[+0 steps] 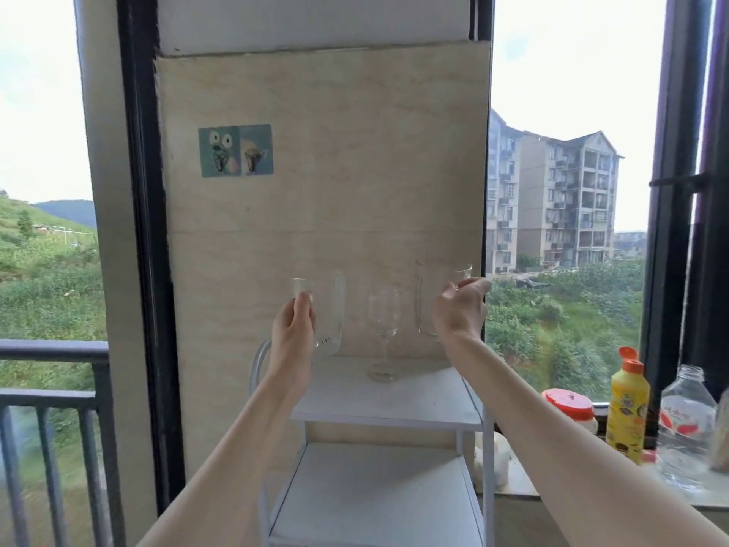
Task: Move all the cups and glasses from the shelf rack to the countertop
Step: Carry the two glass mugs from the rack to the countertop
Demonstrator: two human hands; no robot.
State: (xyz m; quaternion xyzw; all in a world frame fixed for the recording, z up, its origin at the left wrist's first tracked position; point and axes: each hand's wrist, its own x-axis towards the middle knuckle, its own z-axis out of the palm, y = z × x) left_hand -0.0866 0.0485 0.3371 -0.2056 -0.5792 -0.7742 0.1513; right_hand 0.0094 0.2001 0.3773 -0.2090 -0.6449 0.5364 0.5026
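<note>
Fingers of the left hand (pixel 294 333) wrap a clear glass (pixel 327 309), and the right hand (pixel 459 309) pinches another glass (pixel 428 298) at its rim, both raised clear of the white rack (pixel 394 404), probably for carrying. A stemmed wineglass (pixel 383 337) stands between them at twelve o'clock: thin, smooth, transparent.

Our two bare arms

We wear no sleeves on either forearm; our left hand (pixel 294 329) and right hand (pixel 459 309) are slim, ungloved, with no watch or bracelet at the wrists.
</note>
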